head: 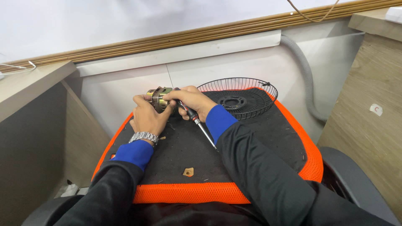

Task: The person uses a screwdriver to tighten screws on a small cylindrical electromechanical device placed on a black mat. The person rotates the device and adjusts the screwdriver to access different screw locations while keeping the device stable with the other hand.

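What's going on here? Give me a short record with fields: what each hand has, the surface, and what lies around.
left hand: left hand grips a small metal motor, held above the cushion
right hand: right hand touches the motor and holds a screwdriver, shaft pointing back toward the person
surface: black cushion with orange rim
behind the hands: black wire fan guard lying on the cushion
loose piece: small tan part on the cushion, apart from both hands
background: grey corrugated hose along the wall
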